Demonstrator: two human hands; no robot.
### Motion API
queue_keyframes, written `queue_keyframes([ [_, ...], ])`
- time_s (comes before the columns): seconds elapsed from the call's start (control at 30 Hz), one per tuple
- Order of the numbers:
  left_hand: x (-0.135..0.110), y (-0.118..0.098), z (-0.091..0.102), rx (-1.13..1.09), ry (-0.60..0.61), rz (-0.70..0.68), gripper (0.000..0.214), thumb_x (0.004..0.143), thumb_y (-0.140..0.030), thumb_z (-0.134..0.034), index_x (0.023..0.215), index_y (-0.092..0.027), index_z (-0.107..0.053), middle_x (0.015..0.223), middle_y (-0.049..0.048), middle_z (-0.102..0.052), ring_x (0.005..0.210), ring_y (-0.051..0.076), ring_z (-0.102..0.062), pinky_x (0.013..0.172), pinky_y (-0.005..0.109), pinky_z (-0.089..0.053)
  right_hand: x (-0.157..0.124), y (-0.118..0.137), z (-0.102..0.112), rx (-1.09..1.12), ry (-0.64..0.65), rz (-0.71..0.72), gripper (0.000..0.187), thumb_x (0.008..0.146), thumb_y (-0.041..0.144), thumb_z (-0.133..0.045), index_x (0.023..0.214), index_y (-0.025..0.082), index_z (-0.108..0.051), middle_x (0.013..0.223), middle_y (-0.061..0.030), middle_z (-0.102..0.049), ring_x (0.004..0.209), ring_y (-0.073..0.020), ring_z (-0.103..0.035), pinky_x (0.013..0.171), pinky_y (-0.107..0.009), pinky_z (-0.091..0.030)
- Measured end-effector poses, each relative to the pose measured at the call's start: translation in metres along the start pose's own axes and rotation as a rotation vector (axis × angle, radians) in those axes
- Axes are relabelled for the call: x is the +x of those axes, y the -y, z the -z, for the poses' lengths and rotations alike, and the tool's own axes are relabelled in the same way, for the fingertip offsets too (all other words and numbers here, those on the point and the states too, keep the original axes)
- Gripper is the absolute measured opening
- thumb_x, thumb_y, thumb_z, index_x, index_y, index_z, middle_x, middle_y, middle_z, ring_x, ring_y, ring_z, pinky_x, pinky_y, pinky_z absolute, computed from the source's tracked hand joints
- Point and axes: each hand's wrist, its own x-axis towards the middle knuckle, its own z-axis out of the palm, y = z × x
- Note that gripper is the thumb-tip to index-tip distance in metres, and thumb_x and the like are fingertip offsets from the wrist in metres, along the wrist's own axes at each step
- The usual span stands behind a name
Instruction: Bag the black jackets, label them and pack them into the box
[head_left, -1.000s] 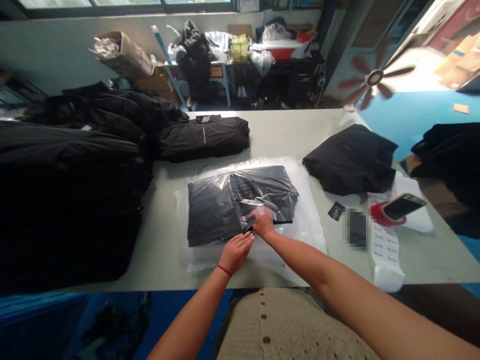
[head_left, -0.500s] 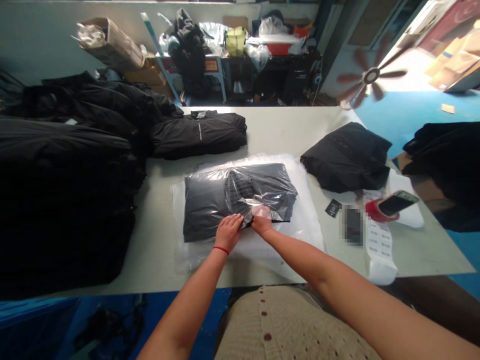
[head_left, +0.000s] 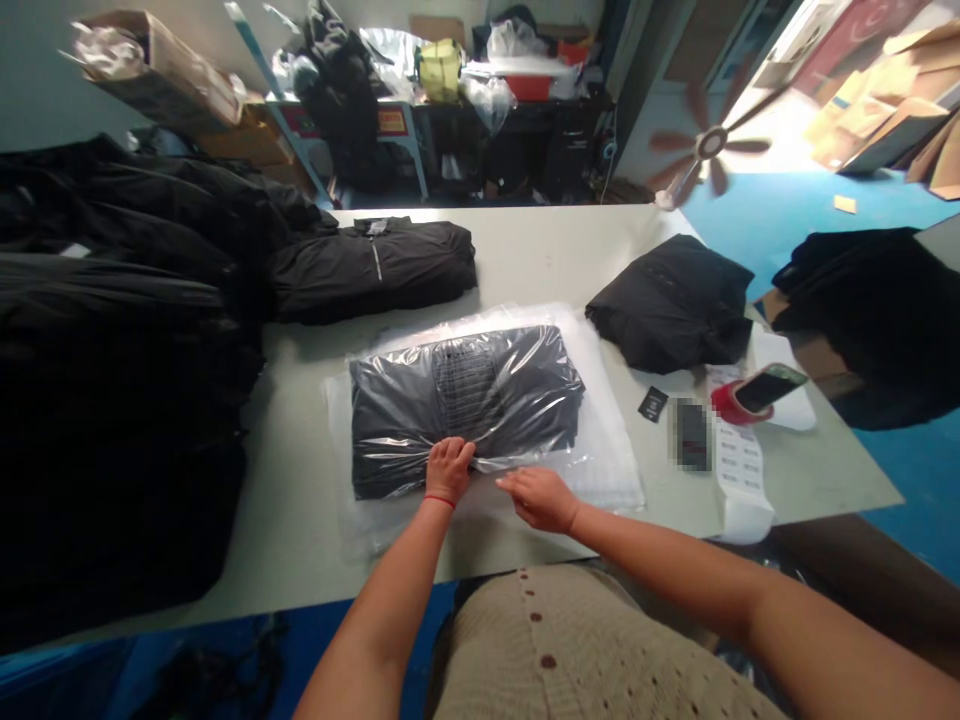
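A folded dark grey garment [head_left: 465,410] lies inside a clear plastic bag [head_left: 600,450], with the film drawn smooth over it and a printed panel showing through. My left hand [head_left: 448,472] presses on the bag at the garment's front edge, fingers curled. I cannot tell whether those fingers pinch the film. My right hand [head_left: 538,500] lies flat and open on the loose plastic just in front of the garment, touching nothing else. Both hands are close to the table's near edge.
Stacked black garments [head_left: 112,350] tower at the left. A folded black jacket [head_left: 371,270] lies behind the bag, and a black bundle [head_left: 671,305] to its right. Further right are a phone [head_left: 765,388] on a red tape roll [head_left: 721,405] and a label strip [head_left: 739,480].
The plastic has been pulled over the whole garment and now lies smooth. My right hand has slid back towards me, away from my left hand. The view has shifted slightly.
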Motion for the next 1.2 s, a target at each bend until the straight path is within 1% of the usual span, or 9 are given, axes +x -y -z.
queue_keyframes([
  [0.13,-0.001,-0.002,-0.004,0.016,0.002,0.005,0.029,0.079,-0.006,-0.049,0.090,-0.026,-0.068,0.090,0.0081,-0.060,0.094,0.024,-0.051,0.086,0.037,-0.037,0.018,0.007,0.008,-0.089,-0.113,-0.229,0.050,0.088,0.030,-0.057,0.136,0.023,-0.050,0.121,-0.0114,-0.059,0.112,-0.0256,-0.049,0.098,-0.040,-0.034],
  [0.2,-0.001,-0.003,-0.003,0.043,0.012,0.009,0.025,0.080,-0.008,-0.049,0.087,-0.025,-0.067,0.086,0.0077,-0.059,0.091,0.024,-0.051,0.085,0.037,-0.036,0.031,0.000,0.005,-0.132,-0.064,-0.271,0.048,0.087,0.031,-0.059,0.135,0.024,-0.052,0.115,-0.0110,-0.060,0.106,-0.0250,-0.049,0.093,-0.038,-0.035],
  [0.33,-0.003,-0.002,0.005,0.060,0.065,-0.029,0.016,0.081,-0.013,-0.052,0.083,-0.023,-0.064,0.084,0.0070,-0.059,0.089,0.023,-0.050,0.086,0.037,-0.035,0.042,-0.020,-0.006,-0.166,0.084,-0.210,0.034,0.094,0.023,-0.050,0.127,0.026,-0.059,0.096,-0.0068,-0.064,0.090,-0.0206,-0.051,0.080,-0.033,-0.033],
  [0.43,-0.013,0.002,0.014,0.028,0.102,-0.098,0.007,0.081,-0.024,-0.058,0.086,-0.023,-0.064,0.089,0.0076,-0.059,0.094,0.025,-0.049,0.089,0.038,-0.034,0.043,-0.026,-0.012,-0.183,0.091,-0.203,0.028,0.094,0.022,-0.049,0.119,0.024,-0.062,0.096,-0.0067,-0.064,0.091,-0.0205,-0.049,0.077,-0.033,-0.030],
  [0.5,-0.022,0.006,0.019,0.012,0.119,-0.127,0.011,0.082,-0.031,-0.059,0.087,-0.023,-0.064,0.091,0.0084,-0.059,0.097,0.026,-0.049,0.092,0.040,-0.033,0.043,-0.027,-0.014,-0.198,0.096,-0.206,0.022,0.094,0.022,-0.048,0.109,0.023,-0.065,0.094,-0.0069,-0.064,0.090,-0.0205,-0.049,0.075,-0.033,-0.028],
  [0.67,-0.036,0.011,0.022,0.045,0.181,-0.125,0.015,0.087,-0.021,-0.050,0.091,-0.023,-0.064,0.090,0.0083,-0.060,0.093,0.023,-0.050,0.089,0.038,-0.033,0.043,-0.029,-0.018,-0.224,0.101,-0.188,0.021,0.095,0.019,-0.046,0.092,0.021,-0.067,0.086,-0.0070,-0.063,0.085,-0.0197,-0.047,0.071,-0.033,-0.026],
  [0.9,-0.028,-0.001,0.020,0.078,0.248,-0.110,0.023,0.087,-0.011,-0.045,0.091,-0.022,-0.064,0.088,0.0096,-0.061,0.090,0.024,-0.051,0.078,0.037,-0.033,0.039,-0.034,-0.012,-0.216,0.188,-0.144,0.021,0.094,0.019,-0.047,0.096,0.020,-0.067,0.091,-0.0079,-0.062,0.090,-0.0203,-0.047,0.075,-0.033,-0.027],
  [1.07,-0.027,-0.007,0.026,0.092,0.254,-0.098,0.011,0.085,-0.021,-0.053,0.089,-0.020,-0.063,0.091,0.0098,-0.061,0.090,0.025,-0.051,0.079,0.039,-0.033,0.029,-0.024,-0.005,-0.190,0.198,-0.137,0.021,0.091,0.028,-0.052,0.103,0.019,-0.066,0.100,-0.0093,-0.060,0.096,-0.0227,-0.046,0.082,-0.035,-0.029],
  [1.2,-0.027,-0.005,0.029,0.060,0.246,-0.109,0.015,0.087,-0.032,-0.054,0.085,-0.020,-0.062,0.089,0.0096,-0.060,0.090,0.025,-0.051,0.079,0.039,-0.033,0.021,-0.015,-0.003,-0.119,0.173,-0.130,0.043,0.084,0.050,-0.060,0.113,0.019,-0.062,0.108,-0.0099,-0.058,0.102,-0.0252,-0.044,0.092,-0.039,-0.028],
])
